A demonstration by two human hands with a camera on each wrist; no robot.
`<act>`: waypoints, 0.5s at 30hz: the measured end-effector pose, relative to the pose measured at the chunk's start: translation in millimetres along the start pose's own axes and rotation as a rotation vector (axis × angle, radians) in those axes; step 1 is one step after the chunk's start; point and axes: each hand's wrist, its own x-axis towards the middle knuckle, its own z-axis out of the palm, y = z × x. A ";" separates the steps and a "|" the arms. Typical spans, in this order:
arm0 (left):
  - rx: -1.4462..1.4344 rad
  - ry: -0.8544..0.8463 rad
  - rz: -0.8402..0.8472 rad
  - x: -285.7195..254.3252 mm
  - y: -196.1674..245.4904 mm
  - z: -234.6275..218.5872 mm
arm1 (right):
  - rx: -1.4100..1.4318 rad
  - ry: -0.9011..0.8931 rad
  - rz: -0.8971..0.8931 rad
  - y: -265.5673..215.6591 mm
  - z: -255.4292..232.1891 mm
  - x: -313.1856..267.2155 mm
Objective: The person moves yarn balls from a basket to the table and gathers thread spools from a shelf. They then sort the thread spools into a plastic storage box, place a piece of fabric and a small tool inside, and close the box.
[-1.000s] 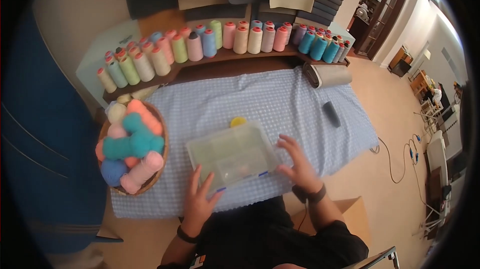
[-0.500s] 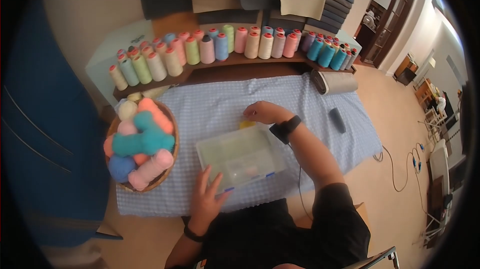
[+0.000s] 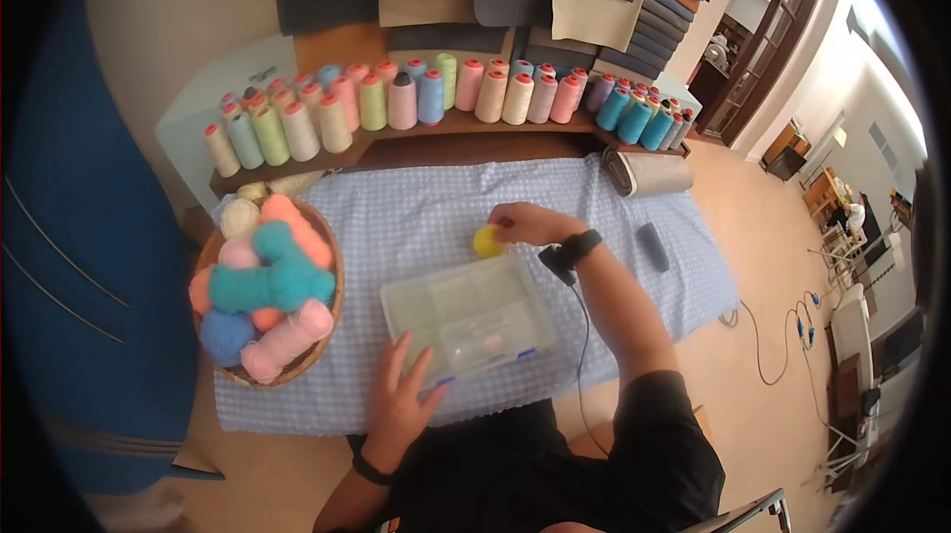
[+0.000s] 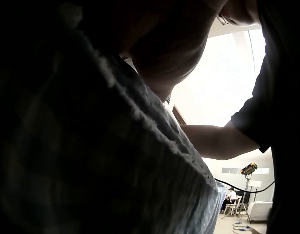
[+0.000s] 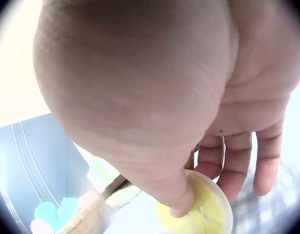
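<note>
Yellow disc (image 3: 486, 242) in right hand (image 3: 535, 224)

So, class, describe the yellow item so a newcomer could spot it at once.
On the blue checked cloth lies a clear, divided box. Just past its far edge, the right hand pinches a small round item. Its bright yellow sets it apart from the see-through box and the pale cloth.

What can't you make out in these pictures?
Contents of the plastic box: head view, cloudy lid and blur.
Index fingertip of the right hand: right wrist view, behind the yellow disc.
Fingertips of the left hand: left wrist view, deep shadow.
Bottom of the basket: head view, under yarn.
</note>
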 end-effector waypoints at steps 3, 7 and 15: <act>0.008 -0.007 0.000 -1.7 -1.2 0.8 | 0.173 0.153 0.035 20.8 -17.3 -23.4; 0.016 -0.010 0.000 -3.6 -3.5 3.6 | 0.115 0.381 0.229 49.2 -44.6 -80.7; 0.038 -0.023 -0.005 -2.9 -2.9 -0.5 | -0.061 0.572 0.398 147.8 -41.4 -173.1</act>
